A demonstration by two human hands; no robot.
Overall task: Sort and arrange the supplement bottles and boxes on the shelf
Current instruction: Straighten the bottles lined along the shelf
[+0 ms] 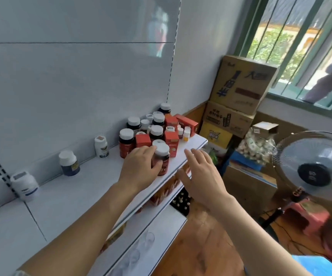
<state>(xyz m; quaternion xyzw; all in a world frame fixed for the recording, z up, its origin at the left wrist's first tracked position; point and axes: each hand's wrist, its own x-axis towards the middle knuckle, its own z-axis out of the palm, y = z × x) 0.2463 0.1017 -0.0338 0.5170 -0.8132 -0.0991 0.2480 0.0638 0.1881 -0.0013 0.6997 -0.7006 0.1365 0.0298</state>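
Two hands — left [141, 166] grips red bottle [161, 160] | right [199, 174] hovers, fingers spread

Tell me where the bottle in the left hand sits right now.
In the head view, the red-labelled bottle stands near the shelf's front edge, gripped by the left hand, just in front of the red boxes.

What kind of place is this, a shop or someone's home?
Most likely a small shop or its stockroom. A white retail-style shelf holds clustered supplement bottles and red boxes, and printed cardboard cartons are stacked by the window.
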